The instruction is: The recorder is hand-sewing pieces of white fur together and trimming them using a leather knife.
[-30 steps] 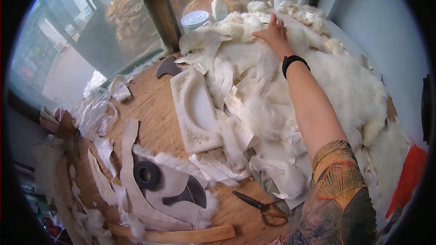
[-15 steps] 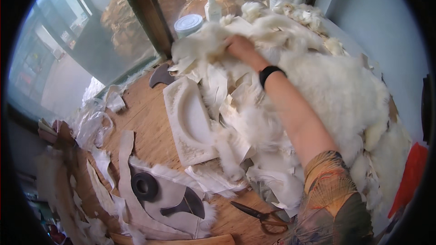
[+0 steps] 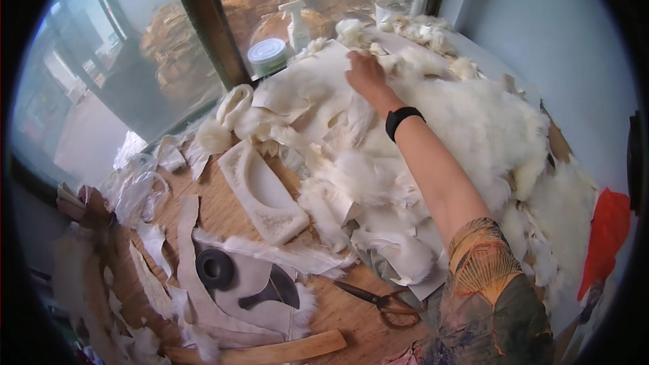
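Note:
My right hand [image 3: 367, 76], with a black band on its wrist, reaches to the far part of a heap of cream-white fur pelts [image 3: 473, 122]. Its fingers are curled in on the edge of a piece of white fur [image 3: 382, 62]; the fingertips are partly hidden. Left of the hand a pelt's smooth, pale skin side [image 3: 318, 71] shows. Loose fur pieces [image 3: 236, 105] lie at the heap's left edge, by a white block with a curved hollow [image 3: 263, 192]. My left hand is out of view.
Scissors [image 3: 382, 304], a black tape roll [image 3: 215, 269] and a dark curved blade [image 3: 274, 288] lie near the front, with a wooden strip [image 3: 263, 349]. A spray bottle [image 3: 295, 25] and a round tub [image 3: 268, 56] stand by the window. Red cloth [image 3: 605, 240] hangs at right.
My right hand has shifted a little to the right. Fur has slid left off the heap, baring skin side and covering a dark curved blade. The white block sits turned and further left.

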{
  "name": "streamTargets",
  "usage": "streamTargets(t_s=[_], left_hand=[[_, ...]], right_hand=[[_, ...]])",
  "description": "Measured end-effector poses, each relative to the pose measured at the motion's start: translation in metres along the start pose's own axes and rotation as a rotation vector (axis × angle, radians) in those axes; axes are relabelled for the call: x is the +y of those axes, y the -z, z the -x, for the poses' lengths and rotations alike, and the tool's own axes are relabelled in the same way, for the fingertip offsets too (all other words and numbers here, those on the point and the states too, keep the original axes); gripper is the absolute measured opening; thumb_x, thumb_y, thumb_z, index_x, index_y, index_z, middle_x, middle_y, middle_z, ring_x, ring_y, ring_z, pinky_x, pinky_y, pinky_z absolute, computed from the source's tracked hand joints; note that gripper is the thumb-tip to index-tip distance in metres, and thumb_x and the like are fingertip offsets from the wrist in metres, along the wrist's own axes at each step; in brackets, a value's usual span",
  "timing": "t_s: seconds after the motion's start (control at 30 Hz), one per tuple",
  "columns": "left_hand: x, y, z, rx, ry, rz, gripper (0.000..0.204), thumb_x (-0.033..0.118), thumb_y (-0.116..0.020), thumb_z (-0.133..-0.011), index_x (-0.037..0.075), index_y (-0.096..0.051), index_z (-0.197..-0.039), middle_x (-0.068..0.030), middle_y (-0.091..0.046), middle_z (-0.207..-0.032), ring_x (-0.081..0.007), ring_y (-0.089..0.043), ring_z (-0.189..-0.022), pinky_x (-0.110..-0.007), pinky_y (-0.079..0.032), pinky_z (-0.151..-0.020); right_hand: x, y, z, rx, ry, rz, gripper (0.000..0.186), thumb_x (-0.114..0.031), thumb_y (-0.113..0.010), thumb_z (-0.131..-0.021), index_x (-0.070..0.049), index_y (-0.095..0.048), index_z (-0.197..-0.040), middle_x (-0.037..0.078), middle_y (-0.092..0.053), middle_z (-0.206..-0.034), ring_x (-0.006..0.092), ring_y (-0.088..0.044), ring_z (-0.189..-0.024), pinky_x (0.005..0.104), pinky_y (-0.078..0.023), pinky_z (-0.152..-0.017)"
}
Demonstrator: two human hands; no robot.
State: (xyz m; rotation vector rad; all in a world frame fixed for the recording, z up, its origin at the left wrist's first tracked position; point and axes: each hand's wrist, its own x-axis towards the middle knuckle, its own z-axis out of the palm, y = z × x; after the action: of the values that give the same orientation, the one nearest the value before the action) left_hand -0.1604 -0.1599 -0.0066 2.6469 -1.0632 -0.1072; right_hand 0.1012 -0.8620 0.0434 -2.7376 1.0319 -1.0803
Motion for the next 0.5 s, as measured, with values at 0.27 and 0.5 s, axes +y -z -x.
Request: streamTargets(t_s=[0.27, 0.5], left_hand=[[-0.001, -0.006, 0.001, 0.037, -0.039, -0.017, 0.047, 0.028, -0.061, -0.089, 0.000, -0.052, -0.125, -0.0243, -0.050, -0.127, -0.0412, -0.051, -0.109, -0.050, -0.044, -0.091], [-0.002, -0.007, 0.001, 0.072, -0.057, -0.013, 0.046, 0.027, -0.061, -0.089, -0.001, -0.053, -0.125, -0.0240, -0.051, -0.126, -0.0411, -0.051, -0.107, -0.050, -0.044, -0.090]], right_hand=[[0.069, 0.013, 0.026, 0.047, -0.040, -0.236, 0.007, -0.010, -0.065, -0.072, -0.012, -0.071, -0.071, 0.011, -0.069, -0.076, 0.0282, -0.067, -0.076, 0.0381, -0.053, -0.070], [-0.017, 0.038, 0.027, -0.518, 0.290, -0.766, 0.016, -0.012, -0.071, -0.074, -0.009, -0.073, -0.090, 0.004, -0.072, -0.084, 0.0149, -0.067, -0.076, 0.0322, -0.053, -0.071]])
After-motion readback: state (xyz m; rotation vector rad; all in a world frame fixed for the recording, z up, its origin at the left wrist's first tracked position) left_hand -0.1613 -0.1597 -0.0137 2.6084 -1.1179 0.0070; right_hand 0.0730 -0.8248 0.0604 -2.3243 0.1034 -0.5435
